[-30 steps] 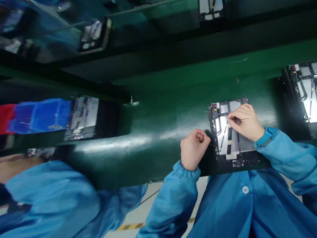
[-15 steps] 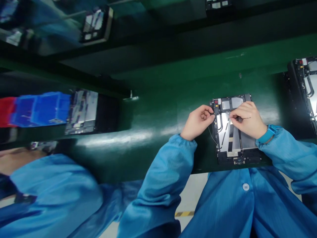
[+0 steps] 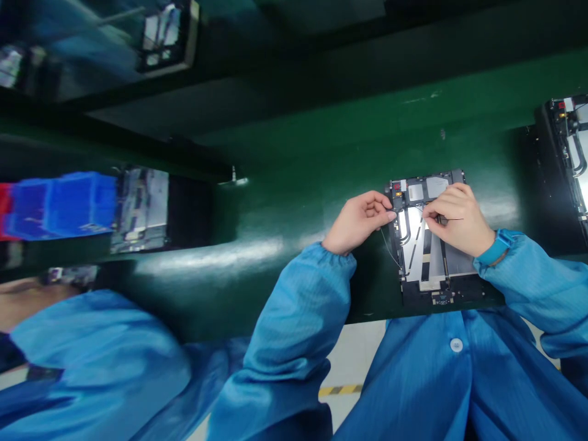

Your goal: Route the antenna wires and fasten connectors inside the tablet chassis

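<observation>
the open tablet-like device (image 3: 435, 257) lies flat on the green table (image 3: 294, 208) in front of the person, its near edge just beside the table's near edge, its far side facing a broad bare strip of tabletop. to its left the surface runs open from the left hand (image 3: 357, 222) across to a dark stack (image 3: 147, 211); to its right a narrower gap leads to a second dark stack (image 3: 557, 165), cut off by the picture's right side. two hands work at the device: the left one's thumb and forefinger are drawn together at its far left corner, beside one thin wire (image 3: 389, 253) that loops down along the left edge, though one cannot tell whether they grip it; the right hand (image 3: 466, 229), over the far half, has its fingers pinched on one slender dark item (image 3: 456, 218). counted further: two blue bins (image 3: 76, 205) and one red bin (image 3: 4, 211) stand in a row left of the left stack, one more open unit (image 3: 162, 37) sits on the far left ledge, and one co-worker's hand (image 3: 34, 300), blurred, rests at the near left.
</observation>
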`<state>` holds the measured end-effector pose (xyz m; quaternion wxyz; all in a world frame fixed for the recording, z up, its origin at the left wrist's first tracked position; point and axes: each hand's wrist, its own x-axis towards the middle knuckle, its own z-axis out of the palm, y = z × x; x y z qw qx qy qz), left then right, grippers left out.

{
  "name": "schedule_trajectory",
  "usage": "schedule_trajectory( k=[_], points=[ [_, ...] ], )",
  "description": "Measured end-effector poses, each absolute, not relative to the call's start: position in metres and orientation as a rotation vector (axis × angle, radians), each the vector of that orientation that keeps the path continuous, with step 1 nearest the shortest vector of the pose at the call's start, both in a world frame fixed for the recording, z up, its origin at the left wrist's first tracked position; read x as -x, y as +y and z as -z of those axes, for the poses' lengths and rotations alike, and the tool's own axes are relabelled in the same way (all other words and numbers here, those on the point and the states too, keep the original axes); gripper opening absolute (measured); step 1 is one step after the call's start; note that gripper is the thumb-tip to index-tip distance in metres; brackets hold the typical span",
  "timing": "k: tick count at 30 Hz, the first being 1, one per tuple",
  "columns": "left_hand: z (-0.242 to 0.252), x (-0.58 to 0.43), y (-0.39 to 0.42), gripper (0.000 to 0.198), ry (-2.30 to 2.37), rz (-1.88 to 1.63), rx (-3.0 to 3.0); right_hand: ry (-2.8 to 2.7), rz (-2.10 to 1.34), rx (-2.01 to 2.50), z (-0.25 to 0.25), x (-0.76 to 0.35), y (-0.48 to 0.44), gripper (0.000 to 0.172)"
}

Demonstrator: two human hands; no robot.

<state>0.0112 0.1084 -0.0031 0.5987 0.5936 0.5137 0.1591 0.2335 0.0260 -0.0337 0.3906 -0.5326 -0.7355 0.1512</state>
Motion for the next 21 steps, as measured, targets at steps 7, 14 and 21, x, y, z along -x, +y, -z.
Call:
schedule_trajectory(
  k=[7, 14, 21],
  points=[
    [0.002, -0.016, 0.103, 0.027, 1.254, -0.402, -1.319, -1.875, -0.434, 1.372, 0.032, -0.234, 0.026, 0.018],
    [-0.002, -0.023, 0.104, 0.018, 1.321, -0.359, -1.332, -1.888, -0.412, 1.327, 0.032, -0.235, 0.026, 0.019],
    [-0.023, -0.031, 0.128, 0.003, 1.278, -0.066, -1.837, -1.910, -0.475, 1.335, 0.032, -0.239, 0.027, 0.022]
  ],
)
